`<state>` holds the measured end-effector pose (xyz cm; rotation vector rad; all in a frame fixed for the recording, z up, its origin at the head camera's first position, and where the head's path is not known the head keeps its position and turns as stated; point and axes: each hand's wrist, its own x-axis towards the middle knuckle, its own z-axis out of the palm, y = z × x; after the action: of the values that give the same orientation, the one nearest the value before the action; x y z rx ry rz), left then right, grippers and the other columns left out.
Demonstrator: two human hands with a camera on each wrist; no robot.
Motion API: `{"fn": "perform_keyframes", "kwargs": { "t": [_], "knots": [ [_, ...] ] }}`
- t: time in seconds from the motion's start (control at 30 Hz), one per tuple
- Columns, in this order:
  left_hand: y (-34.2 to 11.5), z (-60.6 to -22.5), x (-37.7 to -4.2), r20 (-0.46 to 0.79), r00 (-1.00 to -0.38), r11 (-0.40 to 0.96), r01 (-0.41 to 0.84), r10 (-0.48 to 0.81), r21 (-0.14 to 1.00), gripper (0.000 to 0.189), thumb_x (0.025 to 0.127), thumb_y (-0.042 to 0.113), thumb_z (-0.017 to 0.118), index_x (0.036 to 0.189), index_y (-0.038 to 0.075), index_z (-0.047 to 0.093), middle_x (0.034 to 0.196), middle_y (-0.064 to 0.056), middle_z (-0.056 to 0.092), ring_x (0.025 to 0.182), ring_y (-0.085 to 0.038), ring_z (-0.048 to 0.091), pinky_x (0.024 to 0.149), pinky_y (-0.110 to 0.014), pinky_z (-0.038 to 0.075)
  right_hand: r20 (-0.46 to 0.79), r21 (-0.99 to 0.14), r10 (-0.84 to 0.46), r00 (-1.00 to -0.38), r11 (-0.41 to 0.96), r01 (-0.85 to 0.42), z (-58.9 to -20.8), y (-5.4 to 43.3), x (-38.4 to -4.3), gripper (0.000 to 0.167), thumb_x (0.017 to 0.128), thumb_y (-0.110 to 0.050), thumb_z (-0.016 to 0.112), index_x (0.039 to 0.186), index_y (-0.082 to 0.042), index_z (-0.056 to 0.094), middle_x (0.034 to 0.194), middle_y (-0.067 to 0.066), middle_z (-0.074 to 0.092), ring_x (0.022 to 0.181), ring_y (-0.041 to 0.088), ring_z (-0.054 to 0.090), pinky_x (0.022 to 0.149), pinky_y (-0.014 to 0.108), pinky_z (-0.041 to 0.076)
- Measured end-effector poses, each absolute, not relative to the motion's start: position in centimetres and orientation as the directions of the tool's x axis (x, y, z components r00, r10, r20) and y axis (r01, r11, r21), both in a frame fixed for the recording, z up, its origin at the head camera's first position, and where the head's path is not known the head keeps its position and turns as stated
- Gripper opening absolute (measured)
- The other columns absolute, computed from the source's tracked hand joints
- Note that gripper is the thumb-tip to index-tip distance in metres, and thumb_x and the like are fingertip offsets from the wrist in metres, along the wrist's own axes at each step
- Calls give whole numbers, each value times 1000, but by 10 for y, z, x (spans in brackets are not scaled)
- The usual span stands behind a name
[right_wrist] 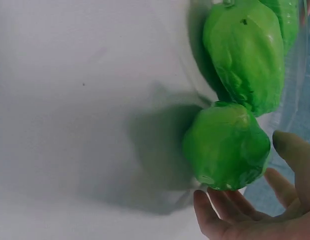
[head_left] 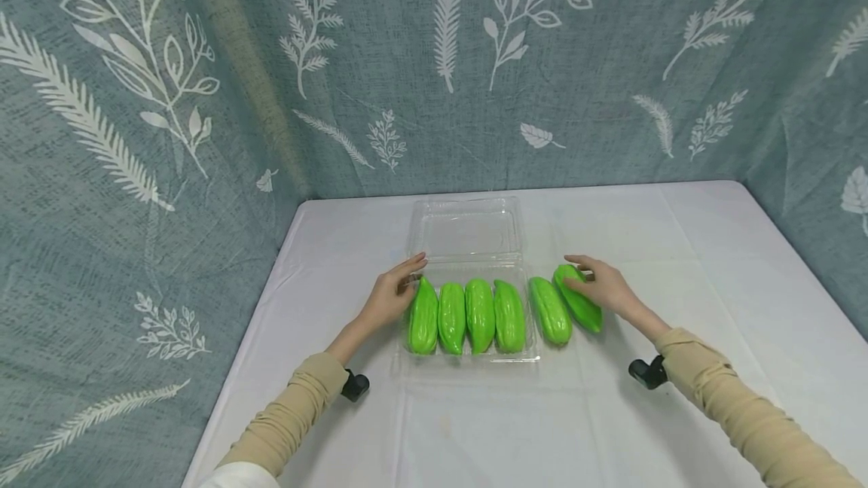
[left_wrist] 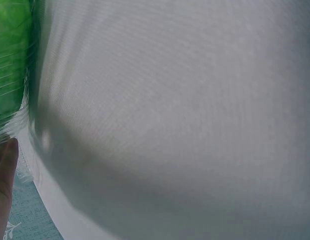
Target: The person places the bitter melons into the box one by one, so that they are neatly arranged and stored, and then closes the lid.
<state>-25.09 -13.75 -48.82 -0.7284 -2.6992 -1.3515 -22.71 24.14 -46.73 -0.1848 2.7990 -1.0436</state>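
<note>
A: Where is the outer green gourd (head_left: 588,311)?
B: On the worktop (head_left: 508,428), right of the clear clamshell box (head_left: 469,270), leaning close to a second loose gourd (head_left: 551,312). The right hand (head_left: 606,286) is at its far end, its grip partly closed, thumb and fingers curled loosely round it. How firmly they press, I can't tell.
A: How would you handle it well?
B: The skin looks glossy, so I'd seat thumb and fingers deep on opposite sides, then lift straight up so the neighbour isn't nudged. The left hand (head_left: 393,294) is well placed to steady the box: its fingers are loosely extended at the left edge, holding nothing that I can make out.
A: What does the head view miss?
B: The finger placement. The right wrist view shows the gourd end-on, thumb to one side, fingertips below, and a dark mark (right_wrist: 244,22) on the neighbour. Only the head view gives the whole row of four gourds (head_left: 480,316) in the box and the open lid (head_left: 466,234) behind. The left wrist view is mostly white cloth (left_wrist: 170,100).
</note>
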Motion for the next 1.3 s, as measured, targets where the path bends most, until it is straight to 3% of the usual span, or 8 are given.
{"fn": "perform_keyframes", "kwargs": {
  "t": [0.43, 1.3],
  "knots": [
    [-138, -488, -250, 244, -886, 505, 431, 395, 748, 46, 86, -14, 49, 131, -4, 52, 146, -15, 44, 117, -34, 59, 99, -42, 51, -134, -655, -156, -979, 755, -31, -470, 241, -225, 54, 94, -26, 56, 139, 0, 43, 135, 34, 46, 118, 51, 50, 94, 57, 51],
    [-138, -490, -251, 242, -890, 527, 428, 386, 735, 47, 86, -13, 49, 131, -2, 53, 146, -13, 45, 122, -33, 55, 99, -45, 51, -86, -652, -147, -985, 756, -56, -476, 242, -224, 51, 93, -23, 57, 137, 2, 46, 133, 33, 49, 114, 50, 54, 88, 54, 55]
  ]
}}
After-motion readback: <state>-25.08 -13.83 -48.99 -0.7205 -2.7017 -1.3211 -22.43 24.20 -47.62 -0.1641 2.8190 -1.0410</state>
